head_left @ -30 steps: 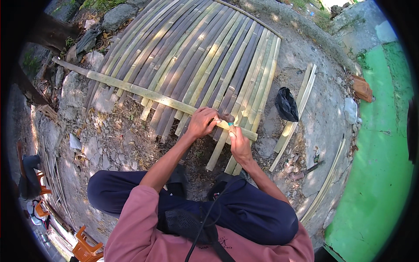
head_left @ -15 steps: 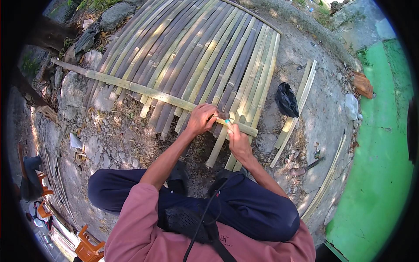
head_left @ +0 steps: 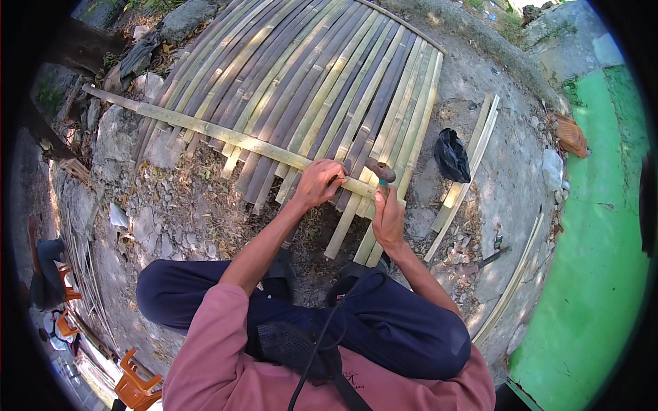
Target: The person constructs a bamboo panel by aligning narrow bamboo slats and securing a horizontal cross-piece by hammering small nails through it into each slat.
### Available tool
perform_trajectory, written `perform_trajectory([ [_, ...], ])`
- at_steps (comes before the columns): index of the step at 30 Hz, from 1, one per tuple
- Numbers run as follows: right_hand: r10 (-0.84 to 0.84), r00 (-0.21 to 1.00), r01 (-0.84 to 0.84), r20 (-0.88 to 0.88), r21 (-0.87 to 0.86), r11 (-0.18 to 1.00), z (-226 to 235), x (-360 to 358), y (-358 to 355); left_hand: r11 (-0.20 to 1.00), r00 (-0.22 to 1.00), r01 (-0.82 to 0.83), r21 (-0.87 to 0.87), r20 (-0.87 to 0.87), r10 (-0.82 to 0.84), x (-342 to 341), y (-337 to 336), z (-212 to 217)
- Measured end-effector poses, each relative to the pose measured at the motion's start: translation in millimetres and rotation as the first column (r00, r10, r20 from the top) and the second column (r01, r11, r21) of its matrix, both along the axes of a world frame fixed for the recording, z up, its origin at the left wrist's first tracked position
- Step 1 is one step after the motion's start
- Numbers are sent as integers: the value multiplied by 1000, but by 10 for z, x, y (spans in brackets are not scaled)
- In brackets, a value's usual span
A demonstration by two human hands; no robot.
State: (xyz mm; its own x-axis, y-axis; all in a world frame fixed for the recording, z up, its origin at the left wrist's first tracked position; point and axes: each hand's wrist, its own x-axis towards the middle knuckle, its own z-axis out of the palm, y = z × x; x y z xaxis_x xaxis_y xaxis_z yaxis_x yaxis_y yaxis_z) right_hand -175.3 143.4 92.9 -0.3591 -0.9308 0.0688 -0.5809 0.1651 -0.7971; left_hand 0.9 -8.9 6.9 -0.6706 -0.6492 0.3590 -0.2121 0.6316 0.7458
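Long bamboo slats [head_left: 301,89] lie side by side in a panel on the ground in front of me. A pale bamboo crosspiece [head_left: 226,135] runs over their near ends. My left hand [head_left: 319,183] rests on this crosspiece, its thumb and fingers pinched together; whatever is between them is too small to tell. Just to its right, my right hand [head_left: 389,218] is closed round the handle of a hammer [head_left: 381,170]. The hammer's rusty brown head is raised near the crosspiece's right end, apart from my left hand, with a green band below the head.
A black plastic bag [head_left: 452,156] and loose bamboo strips [head_left: 480,140] lie right of the panel. Farther right is a green painted surface [head_left: 589,226]. A large knife [head_left: 483,262] lies on the stony ground. Orange chairs [head_left: 137,383] and a seated person [head_left: 48,270] are at the left.
The hammer has moved right and away from my left hand, its head lifting off from beside the fingers. My left hand has stayed at the crosspiece.
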Motion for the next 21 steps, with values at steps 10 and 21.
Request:
perform_trajectory([
  [10,111,993,-106,-31,128,986,-119,21,39,1000,1000,-8,-7,-8,8,2,28,44],
  [21,213,971,-183,-105,242,953,-264,9,73,999,999,-38,-32,6,38,5,19,-9],
])
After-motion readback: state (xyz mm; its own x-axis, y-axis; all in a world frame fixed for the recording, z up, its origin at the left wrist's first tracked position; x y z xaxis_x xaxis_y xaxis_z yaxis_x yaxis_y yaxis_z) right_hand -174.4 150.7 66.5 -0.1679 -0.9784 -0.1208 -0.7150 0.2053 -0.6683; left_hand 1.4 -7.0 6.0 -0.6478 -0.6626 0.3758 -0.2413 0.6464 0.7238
